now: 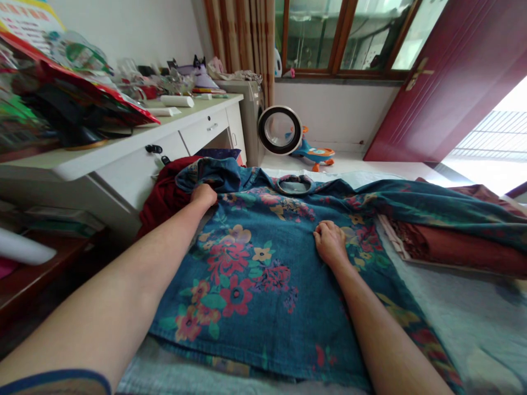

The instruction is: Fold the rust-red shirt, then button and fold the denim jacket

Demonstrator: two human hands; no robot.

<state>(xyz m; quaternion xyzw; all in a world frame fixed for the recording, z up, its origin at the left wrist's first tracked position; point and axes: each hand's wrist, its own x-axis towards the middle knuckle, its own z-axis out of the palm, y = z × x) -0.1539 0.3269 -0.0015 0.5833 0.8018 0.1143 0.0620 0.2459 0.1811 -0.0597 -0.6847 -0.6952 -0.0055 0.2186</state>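
Note:
A blue denim shirt [304,263] printed with flowers lies spread out on a pale sheet [444,307], its round collar [295,185] at the far side. My left hand [205,195] is closed on the shirt near its left shoulder, where the left sleeve [218,173] is bunched up. On the right half of the chest rests my right hand [330,239], its fingers curled and touching the cloth; whether it pinches any fabric is hidden. The right sleeve [448,200] stretches out to the right over folded reddish-brown cloth [465,244].
Dark red cloth [162,192] lies at the left beside a white desk [156,153] crowded with items. Beyond the bed are a washing machine [249,104] with its round door [280,130] swung out, a blue and orange ride-on toy [315,152] and an open red door [444,71].

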